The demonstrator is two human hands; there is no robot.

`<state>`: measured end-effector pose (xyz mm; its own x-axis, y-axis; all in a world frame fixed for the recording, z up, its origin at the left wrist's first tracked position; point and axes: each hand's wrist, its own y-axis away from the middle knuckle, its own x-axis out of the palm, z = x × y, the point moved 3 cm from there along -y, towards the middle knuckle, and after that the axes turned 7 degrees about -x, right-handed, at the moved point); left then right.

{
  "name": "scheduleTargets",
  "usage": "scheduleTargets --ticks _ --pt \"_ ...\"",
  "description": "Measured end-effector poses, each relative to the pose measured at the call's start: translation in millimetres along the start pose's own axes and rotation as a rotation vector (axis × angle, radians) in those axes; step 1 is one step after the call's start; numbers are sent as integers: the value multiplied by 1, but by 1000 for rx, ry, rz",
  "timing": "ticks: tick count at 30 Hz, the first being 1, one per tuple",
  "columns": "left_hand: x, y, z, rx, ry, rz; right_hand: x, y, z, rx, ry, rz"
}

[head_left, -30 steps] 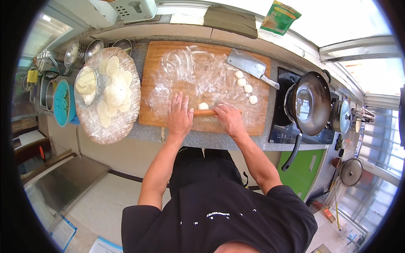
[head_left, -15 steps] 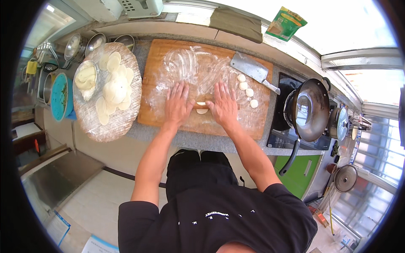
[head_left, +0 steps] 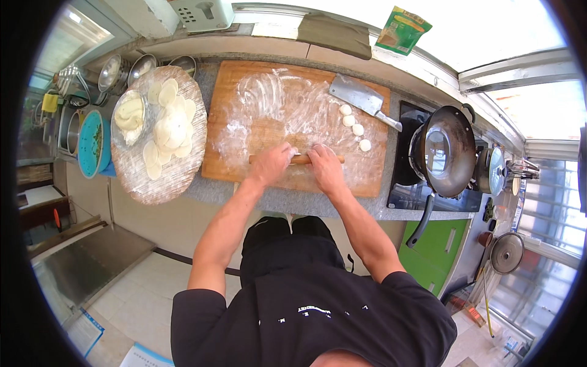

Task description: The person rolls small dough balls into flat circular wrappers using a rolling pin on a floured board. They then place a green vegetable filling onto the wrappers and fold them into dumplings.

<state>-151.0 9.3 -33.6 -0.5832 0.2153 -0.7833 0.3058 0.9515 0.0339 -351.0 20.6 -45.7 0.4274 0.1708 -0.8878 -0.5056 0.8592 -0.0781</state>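
A wooden rolling pin (head_left: 301, 159) lies crosswise near the front of the floured wooden board (head_left: 229, 110). My right hand (head_left: 325, 166) is closed over the pin's right part. Across the left part rests my left hand (head_left: 272, 163), fingers curled in and the tips together at a small piece of dough (head_left: 295, 150); most of that piece is hidden by the hands and pin. Several round dough lumps (head_left: 358, 129) sit at the board's right. Above them lies a cleaver (head_left: 358, 95), handle toward the right edge.
Left of the board, a floured round tray (head_left: 131, 174) bears flat dough wrappers (head_left: 151, 160), a dough mound (head_left: 171, 129) and a bowl of pale filling (head_left: 129, 116). A turquoise basin (head_left: 92, 144) stands beyond. On the right, a wok (head_left: 449, 153) sits on the stove, handle pointing forward.
My hands were flat with fingers stretched forward over the pin. They have drawn back and curled, the left fingertips now at the dough and the right hand round the pin.
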Motion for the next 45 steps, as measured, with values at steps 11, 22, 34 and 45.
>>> scheduleTargets --ticks 11,22,34,45 --pt "-37 38 40 -585 -213 -275 -8 -9 24 -121 -56 -91" --pt "-46 -4 75 -494 -238 -512 13 -128 16 -190 278 115" --pt "-28 32 69 -409 -219 -281 15 -100 31 -135 265 195" --pt "-29 18 67 -66 43 -130 16 -89 40 -84 227 118"
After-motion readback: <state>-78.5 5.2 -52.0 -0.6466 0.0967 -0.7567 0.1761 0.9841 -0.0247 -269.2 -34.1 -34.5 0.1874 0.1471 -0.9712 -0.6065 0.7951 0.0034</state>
